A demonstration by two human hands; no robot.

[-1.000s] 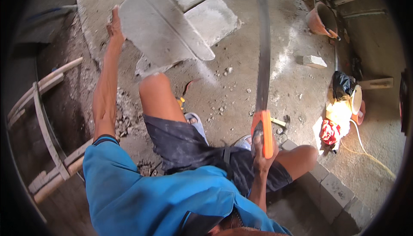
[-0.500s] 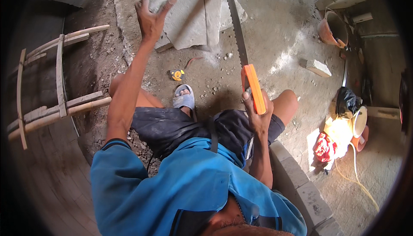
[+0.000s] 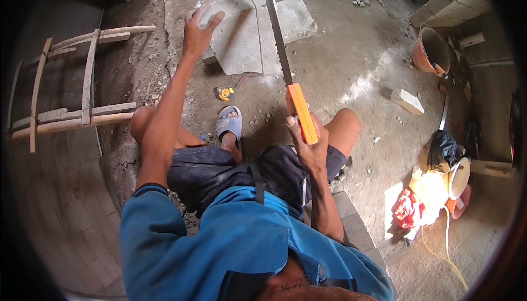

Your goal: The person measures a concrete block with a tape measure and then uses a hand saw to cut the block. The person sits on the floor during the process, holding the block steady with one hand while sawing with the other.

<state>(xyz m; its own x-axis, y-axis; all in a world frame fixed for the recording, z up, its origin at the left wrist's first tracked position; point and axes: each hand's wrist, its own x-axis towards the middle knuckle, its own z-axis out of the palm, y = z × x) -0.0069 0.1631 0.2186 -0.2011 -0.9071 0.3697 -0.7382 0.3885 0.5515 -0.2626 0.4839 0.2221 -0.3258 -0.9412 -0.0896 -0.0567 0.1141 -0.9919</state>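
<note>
A pale grey masonry block (image 3: 233,40) lies on the floor ahead of me, with a dark straight line running across it near its right side. My left hand (image 3: 198,34) rests at the block's left edge, thumb and fingers spread apart. In my right hand (image 3: 314,148) is the orange handle of a hand saw (image 3: 301,114), fingers wrapped round it. Its long toothed blade points away from me and passes over the block's right part, right of the line. Whether the teeth touch the block I cannot tell. A yellow and black tape measure (image 3: 224,93) lies between the block and my sandalled foot.
More pale slabs (image 3: 296,18) lie beside and beyond the block. A wooden ladder-like frame (image 3: 88,81) is at left. To the right are a small block piece (image 3: 407,101), an orange bucket (image 3: 425,54) and a bright heap of bags (image 3: 431,183). Rubble is scattered about.
The saw has shifted left, so its blade now lies closer to the line on the block. My left hand stays at the block's left edge. The view has tilted slightly.
</note>
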